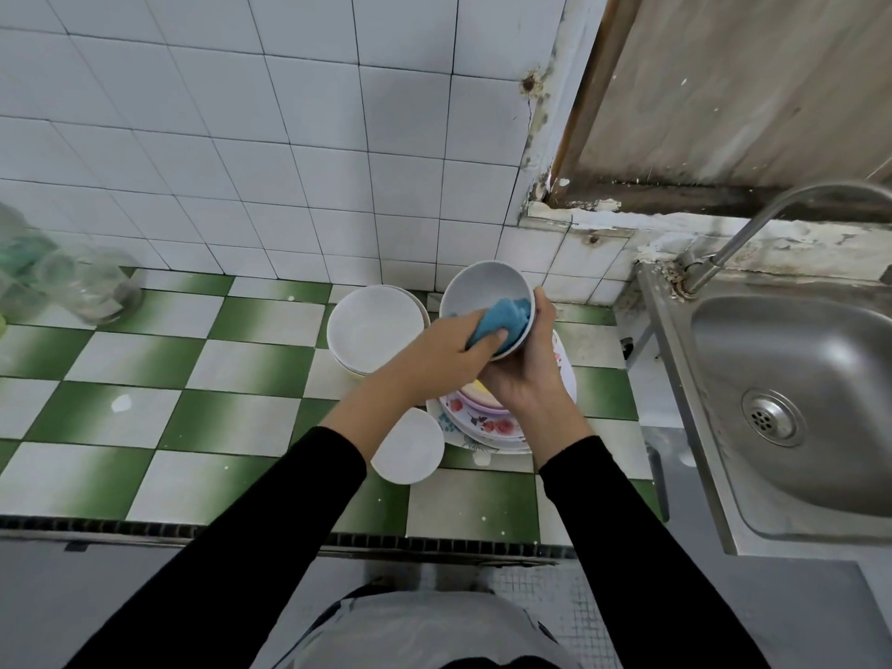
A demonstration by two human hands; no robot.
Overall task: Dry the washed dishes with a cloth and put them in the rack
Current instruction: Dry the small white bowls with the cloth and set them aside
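Observation:
A white bowl (482,292) is held tilted above the counter, its opening turned toward me. My right hand (526,364) grips it from below and along its right rim. My left hand (444,354) holds a blue cloth (502,321) and presses it inside the bowl. Under my hands lies a stack of flower-patterned plates (482,424). A large white bowl (376,328) stands on the counter to the left of the held bowl, and a small white bowl (410,446) sits nearer to me. No rack is in view.
The green-and-white checkered counter (193,379) runs to the left, with clear glass jars (82,287) at its far left. A steel sink (796,403) with a curved tap (753,224) lies on the right. A white tiled wall stands behind.

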